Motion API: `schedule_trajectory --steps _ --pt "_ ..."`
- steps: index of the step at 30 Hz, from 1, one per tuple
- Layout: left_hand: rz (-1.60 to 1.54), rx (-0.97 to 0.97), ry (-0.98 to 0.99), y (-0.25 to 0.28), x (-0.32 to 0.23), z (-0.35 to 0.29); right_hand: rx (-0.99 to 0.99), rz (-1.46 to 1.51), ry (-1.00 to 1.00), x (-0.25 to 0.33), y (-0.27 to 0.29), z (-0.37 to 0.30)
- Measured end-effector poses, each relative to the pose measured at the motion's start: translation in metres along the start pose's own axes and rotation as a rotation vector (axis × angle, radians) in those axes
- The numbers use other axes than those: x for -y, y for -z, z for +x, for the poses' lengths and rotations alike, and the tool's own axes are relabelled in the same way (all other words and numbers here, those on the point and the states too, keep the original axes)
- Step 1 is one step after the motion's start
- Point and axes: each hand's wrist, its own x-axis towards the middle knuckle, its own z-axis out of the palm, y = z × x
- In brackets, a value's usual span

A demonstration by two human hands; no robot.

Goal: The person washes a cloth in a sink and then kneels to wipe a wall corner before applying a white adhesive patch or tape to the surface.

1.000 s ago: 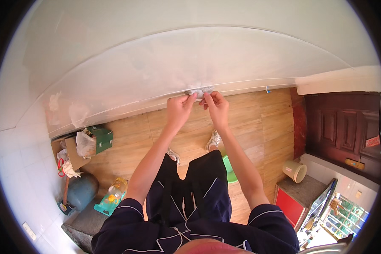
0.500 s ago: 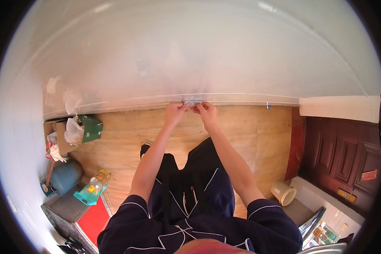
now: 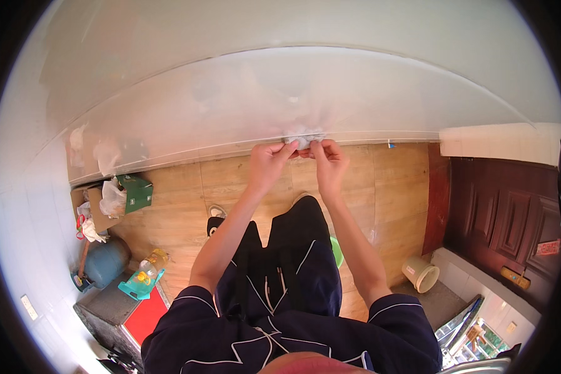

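Glossy white wall (image 3: pixel 243 93) fills the upper view; its sheen blurs detail. Wooden floor (image 3: pixel 181 199) lies below. Left hand (image 3: pixel 269 163) and right hand (image 3: pixel 328 163) meet at the wall's lower edge, fingertips pinched on a small crumpled whitish wad (image 3: pixel 302 135). The wad's material is unclear and partly hidden by fingers.

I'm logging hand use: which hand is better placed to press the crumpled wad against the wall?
Probably the right hand: its fingertips sit right under the crumpled whitish wad at the wall's base, while the left hand pinches the wad's edge from the side.
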Motion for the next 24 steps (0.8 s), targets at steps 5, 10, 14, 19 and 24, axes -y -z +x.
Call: schedule_trajectory --steps 5,10,14,19,24 --pt "0.127 0.004 -0.106 -0.003 0.004 0.001 -0.009 0.016 0.089 0.002 0.003 0.000" --pt "0.298 -0.008 -0.012 -0.007 0.078 0.027 -0.015 0.011 -0.143 -0.098 0.042 0.028" --pt "0.634 0.048 0.233 0.000 0.139 0.057 -0.042 -0.022 -0.262 -0.161 0.052 0.054" --pt "0.385 -0.078 0.186 -0.010 0.159 0.051 -0.018 -0.019 -0.214 -0.165 0.059 0.055" --pt "0.342 -0.010 0.098 -0.044 0.058 0.023 -0.071 -0.014 -0.106 -0.082 0.064 0.040"
